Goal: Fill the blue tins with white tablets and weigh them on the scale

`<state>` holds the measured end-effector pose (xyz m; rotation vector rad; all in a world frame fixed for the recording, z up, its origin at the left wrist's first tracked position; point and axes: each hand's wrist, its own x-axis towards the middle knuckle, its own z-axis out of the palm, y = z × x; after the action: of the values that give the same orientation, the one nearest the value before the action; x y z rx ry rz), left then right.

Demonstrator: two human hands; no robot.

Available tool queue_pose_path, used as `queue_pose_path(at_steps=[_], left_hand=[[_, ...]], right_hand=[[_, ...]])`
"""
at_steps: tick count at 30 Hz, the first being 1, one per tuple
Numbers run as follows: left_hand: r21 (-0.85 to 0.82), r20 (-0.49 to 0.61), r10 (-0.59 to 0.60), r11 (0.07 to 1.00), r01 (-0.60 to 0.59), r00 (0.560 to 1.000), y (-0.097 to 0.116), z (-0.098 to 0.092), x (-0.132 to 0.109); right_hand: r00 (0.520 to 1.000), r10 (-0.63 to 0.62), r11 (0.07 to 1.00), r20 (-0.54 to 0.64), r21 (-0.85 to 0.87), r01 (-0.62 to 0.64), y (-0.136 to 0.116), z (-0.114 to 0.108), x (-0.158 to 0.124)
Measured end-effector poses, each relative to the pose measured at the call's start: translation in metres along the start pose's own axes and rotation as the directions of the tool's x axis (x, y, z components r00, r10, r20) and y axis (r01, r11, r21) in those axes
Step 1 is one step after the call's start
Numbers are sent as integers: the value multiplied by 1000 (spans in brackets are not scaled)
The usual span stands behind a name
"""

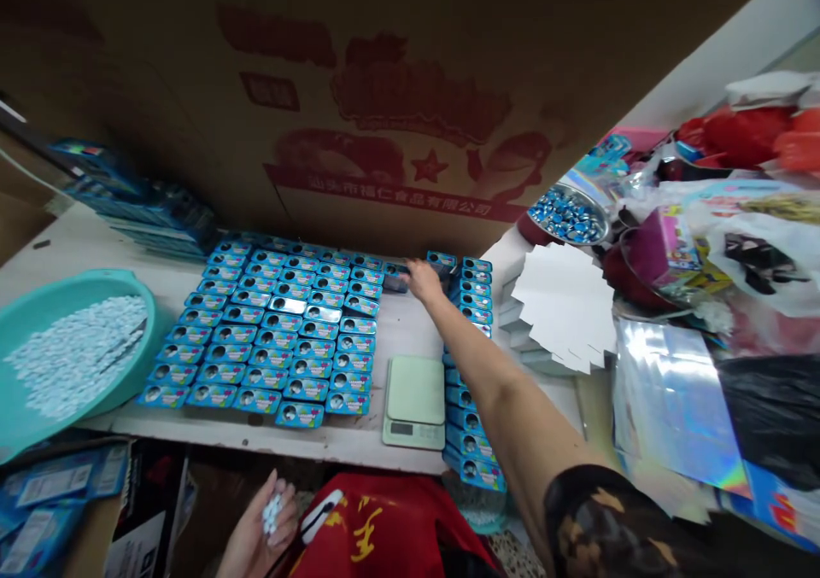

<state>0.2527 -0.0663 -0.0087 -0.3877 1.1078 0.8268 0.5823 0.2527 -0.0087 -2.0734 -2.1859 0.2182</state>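
Blue tins [282, 330] lie left of the reaching right hand [423, 279], whose fingers close on one far tin [397, 276]; the cupped left hand [260, 527] should stay level, holding white pellets [272, 512].

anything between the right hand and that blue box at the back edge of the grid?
Nothing visible. The right hand is already at the blue box at the back of the table, fingers on or just touching it. The scale lies below the forearm, nearer the front edge, not in the way.
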Motion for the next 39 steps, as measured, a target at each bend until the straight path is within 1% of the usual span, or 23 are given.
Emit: queue_pose_path(at_steps=[2, 4, 6, 8, 10, 11, 13, 15, 17, 19, 20, 22, 24, 25, 27, 28, 29, 31, 33, 34, 36, 39], left_hand=[[-18, 7, 22, 1000, -22, 1000, -1, -7, 2], [-37, -3, 22, 999, -23, 1000, -2, -9, 2], [-36, -13, 7, 999, -7, 1000, -4, -6, 2], [-19, -2, -3, 1000, 3, 1000, -5, 2, 1], [4, 22, 3, 1000, -3, 1000, -5, 14, -1], [18, 30, 15, 1000, -15, 999, -4, 20, -1], [53, 32, 39, 998, -40, 999, -3, 34, -2], [88, 28, 26, 996, -29, 999, -3, 47, -2], [113, 40, -19, 994, 14, 999, -5, 60, 0], [133, 88, -53, 990, 41, 995, -8, 73, 2], [145, 121, -67, 988, 49, 990, -10, 78, 3], [169, 174, -97, 983, 67, 980, -14, 88, 5], [189, 207, -134, 977, 94, 969, -17, 94, 6], [197, 221, -150, 975, 106, 964, -19, 96, 7], [213, 241, -172, 969, 121, 955, -24, 99, 8], [220, 250, -178, 968, 123, 952, -26, 99, 8], [224, 260, -181, 967, 123, 948, -29, 100, 9], [233, 285, -196, 964, 130, 938, -35, 98, 9], [242, 297, -221, 959, 150, 929, -39, 95, 8], [245, 290, -230, 956, 161, 929, -41, 92, 8], [245, 260, -231, 955, 168, 938, -44, 87, 6], [240, 210, -194, 960, 142, 958, -48, 81, 2]], right_hand=[[997, 29, 998, -73, -50, -33, 19, -4, 1], [990, 67, 989, -125, -126, -83, 37, -8, 2], [991, 83, 976, -104, -193, -102, 50, -10, 3], [994, 84, 969, -68, -229, -97, 55, -13, -1], [993, 85, 967, -85, -232, -103, 55, -22, -14], [992, 72, 970, -108, -222, -95, 54, -30, -25], [990, 4, 981, -142, -192, -31, 50, -48, -57], [985, -112, 984, -130, -153, 92, 40, -64, -100], [968, -241, 967, -68, -98, 234, 25, -71, -147], [942, -335, 942, 15, -31, 336, 5, -64, -188], [933, -356, 934, 54, -1, 356, -5, -57, -205], [929, -352, 936, 115, 37, 350, -20, -41, -229], [940, -312, 950, 138, 49, 308, -29, -29, -244], [948, -292, 956, 130, 54, 288, -32, -26, -250], [958, -275, 960, 81, 81, 268, -42, -25, -260], [956, -289, 953, 52, 111, 282, -49, -27, -266], [943, -331, 934, 31, 153, 323, -59, -29, -272], [890, -455, 865, 19, 244, 437, -83, -31, -285], [830, -555, 801, 53, 302, 516, -105, -29, -295], [815, -573, 791, 82, 315, 525, -114, -27, -299], [810, -571, 798, 137, 325, 508, -124, -23, -302], [820, -550, 809, 157, 344, 477, -125, -17, -303]])
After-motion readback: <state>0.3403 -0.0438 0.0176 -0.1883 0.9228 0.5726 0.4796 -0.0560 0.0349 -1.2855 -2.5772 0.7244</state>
